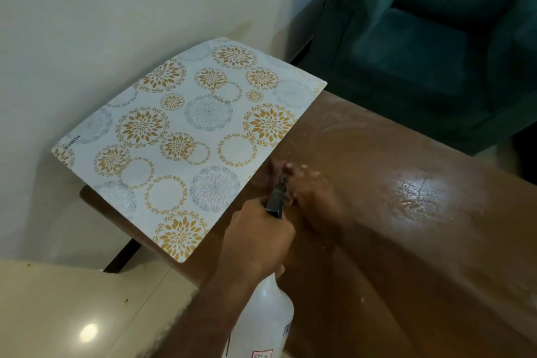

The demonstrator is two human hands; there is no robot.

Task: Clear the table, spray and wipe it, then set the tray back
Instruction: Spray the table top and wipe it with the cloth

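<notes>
Brown wet counter by a teal armchair. Left hand grips the spray bottle, its base cut off. Blurred right hand: grip unclear. Patterned mat overhangs the counter's far corner.

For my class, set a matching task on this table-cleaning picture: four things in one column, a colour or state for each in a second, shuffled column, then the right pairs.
Things
1. spray bottle
2. placemat
3. table
4. armchair

States
A. teal, beyond the table's far edge
B. white with gold and grey circles, overhanging the table's edge
C. brown, shiny, wet with droplets
D. gripped in one of the hands

Pairs: 1-D, 2-B, 3-C, 4-A
</notes>
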